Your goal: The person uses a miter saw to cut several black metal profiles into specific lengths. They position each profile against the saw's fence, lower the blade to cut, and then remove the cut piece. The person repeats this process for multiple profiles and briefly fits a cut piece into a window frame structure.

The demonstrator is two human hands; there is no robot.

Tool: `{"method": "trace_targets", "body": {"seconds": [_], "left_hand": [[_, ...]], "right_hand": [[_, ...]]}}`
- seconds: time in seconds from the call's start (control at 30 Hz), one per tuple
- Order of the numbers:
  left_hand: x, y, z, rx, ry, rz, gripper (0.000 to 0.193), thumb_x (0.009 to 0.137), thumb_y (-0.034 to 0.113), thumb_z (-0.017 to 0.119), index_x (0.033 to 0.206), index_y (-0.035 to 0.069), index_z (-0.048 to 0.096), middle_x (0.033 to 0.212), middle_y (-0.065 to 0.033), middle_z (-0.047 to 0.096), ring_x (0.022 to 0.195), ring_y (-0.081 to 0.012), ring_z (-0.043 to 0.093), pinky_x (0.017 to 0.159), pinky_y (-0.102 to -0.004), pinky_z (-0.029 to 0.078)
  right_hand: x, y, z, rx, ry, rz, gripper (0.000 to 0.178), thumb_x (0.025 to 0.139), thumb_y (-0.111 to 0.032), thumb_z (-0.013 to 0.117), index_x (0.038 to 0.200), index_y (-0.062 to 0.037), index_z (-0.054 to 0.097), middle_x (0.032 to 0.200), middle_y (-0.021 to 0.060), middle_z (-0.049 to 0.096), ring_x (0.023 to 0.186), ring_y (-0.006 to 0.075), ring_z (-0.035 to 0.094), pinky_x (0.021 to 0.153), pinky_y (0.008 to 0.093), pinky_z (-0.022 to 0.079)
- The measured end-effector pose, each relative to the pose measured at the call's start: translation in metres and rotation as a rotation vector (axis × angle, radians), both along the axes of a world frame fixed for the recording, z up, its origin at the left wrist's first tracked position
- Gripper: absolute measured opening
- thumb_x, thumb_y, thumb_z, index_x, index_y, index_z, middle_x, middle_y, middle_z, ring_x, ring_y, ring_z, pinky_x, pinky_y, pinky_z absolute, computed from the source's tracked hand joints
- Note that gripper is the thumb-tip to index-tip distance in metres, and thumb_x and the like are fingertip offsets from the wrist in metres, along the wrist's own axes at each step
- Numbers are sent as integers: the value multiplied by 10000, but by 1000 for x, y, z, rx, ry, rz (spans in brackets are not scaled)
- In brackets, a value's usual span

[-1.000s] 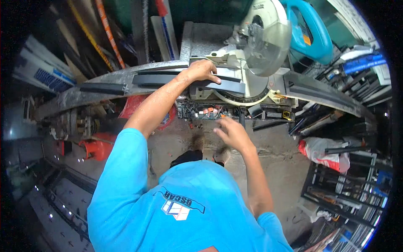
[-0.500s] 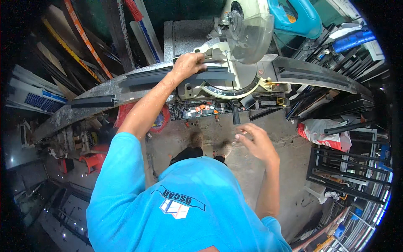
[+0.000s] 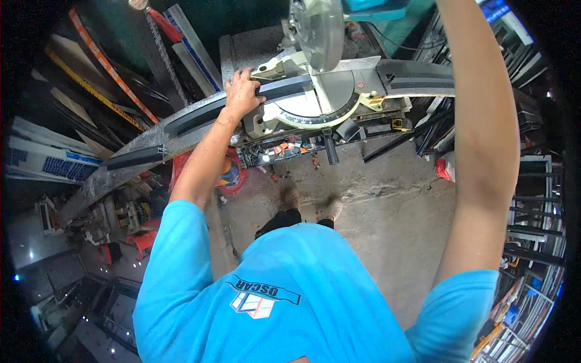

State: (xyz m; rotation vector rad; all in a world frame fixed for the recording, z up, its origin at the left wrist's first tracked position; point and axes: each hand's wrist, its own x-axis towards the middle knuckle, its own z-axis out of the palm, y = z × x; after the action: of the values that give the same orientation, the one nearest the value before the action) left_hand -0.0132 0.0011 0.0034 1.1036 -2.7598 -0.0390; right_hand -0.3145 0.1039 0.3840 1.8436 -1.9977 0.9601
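My left hand (image 3: 243, 94) grips a long dark metal profile (image 3: 200, 118), its fingers over the back edge by the fence and its thumb in front. The profile lies along the bench and runs onto the base of a cream-coloured miter saw (image 3: 348, 91). Above the profile's right end stands the saw's clear round blade guard (image 3: 324, 39), with the teal saw handle (image 3: 378, 11) behind it at the top edge. My right forearm (image 3: 484, 139) stretches up past the saw's right side. The right hand lies beyond the top edge, out of sight.
Another dark profile (image 3: 417, 78) rests on the bench right of the saw. A tape measure (image 3: 398, 124) and small offcuts (image 3: 284, 148) sit on the ledge below. Long strips (image 3: 109, 72) lean at the back left. A red plastic bag (image 3: 233, 172) hangs under the bench.
My right hand has risen from beside my body and left the picture at the upper right. My left hand has shifted slightly left, its fingers now over the profile's back edge.
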Motion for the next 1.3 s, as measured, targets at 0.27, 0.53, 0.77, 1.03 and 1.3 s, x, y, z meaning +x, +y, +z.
{"method": "trace_targets", "body": {"seconds": [0.27, 0.53, 0.77, 1.03, 1.3], "left_hand": [[-4, 12, 0, 55, 79, 93, 475, 659, 376, 923, 1081, 183, 818, 1154, -93, 583, 1180, -351, 526, 920, -563, 490], [-5, 10, -2, 19, 72, 81, 461, 641, 405, 925, 1026, 173, 823, 1124, -98, 590, 1147, -352, 529, 884, -538, 511], [-5, 8, -3, -20, 60, 72, 531, 631, 473, 922, 1056, 170, 826, 1126, -116, 589, 1124, -360, 552, 868, -501, 540], [-7, 8, -2, -13, 50, 85, 523, 631, 458, 926, 1053, 165, 827, 1169, -123, 598, 1142, -360, 544, 895, -513, 523], [-8, 11, -3, -12, 53, 95, 483, 628, 436, 927, 1030, 185, 831, 1136, -98, 593, 1140, -348, 535, 895, -529, 510]], "right_hand": [[-6, -49, -40, 242, -102, 10, 432, 927, -357, 664, 1071, 47, 710, 994, 190, 733, 882, 292, 695, 835, 406, 550], [-6, -53, -43, 268, -87, 31, 408, 955, -353, 620, 1040, 38, 699, 943, 179, 711, 830, 286, 678, 792, 409, 549], [-7, -56, -43, 279, -92, 51, 396, 979, -348, 580, 1013, 31, 690, 898, 169, 692, 784, 280, 664, 754, 411, 548], [-7, -55, -43, 289, -105, 61, 393, 1007, -344, 536, 982, 22, 679, 847, 158, 670, 731, 273, 648, 711, 413, 546], [-7, -58, -44, 302, -121, 73, 403, 1034, -339, 491, 951, 13, 668, 796, 147, 648, 679, 267, 631, 668, 416, 545]]}}
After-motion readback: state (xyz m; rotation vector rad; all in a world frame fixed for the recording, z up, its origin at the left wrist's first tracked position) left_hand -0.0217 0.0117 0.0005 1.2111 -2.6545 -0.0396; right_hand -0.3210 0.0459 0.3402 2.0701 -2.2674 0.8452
